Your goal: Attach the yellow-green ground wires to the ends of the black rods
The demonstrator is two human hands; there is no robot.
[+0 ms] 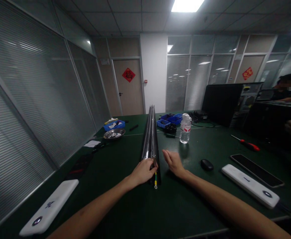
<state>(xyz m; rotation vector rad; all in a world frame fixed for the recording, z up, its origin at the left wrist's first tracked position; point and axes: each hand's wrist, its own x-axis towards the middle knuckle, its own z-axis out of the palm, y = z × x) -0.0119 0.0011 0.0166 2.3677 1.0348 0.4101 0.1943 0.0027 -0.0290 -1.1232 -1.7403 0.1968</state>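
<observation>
A long dark metal rail [147,139], made of two parallel strips, lies lengthwise on the green table. At its near end is my left hand [142,171], its fingers closed over the rail and its thumb pinching a short green-and-yellow wire [156,176]. The wire hangs toward me and ends in a ring terminal [155,187]. What else those fingers touch is partly hidden. Just right of the rail, my right hand [173,162] rests by the tabletop with its fingers curled in. Whatever they may hold is out of sight.
Right: a water bottle [184,129], blue trays [163,124], a mouse [206,164], a phone [256,170], a white power bank [250,186], a red screwdriver [250,145]. Left: a metal bowl [114,134], a blue basket [114,125], another white power bank [49,207]. Another person [288,88] sits far right.
</observation>
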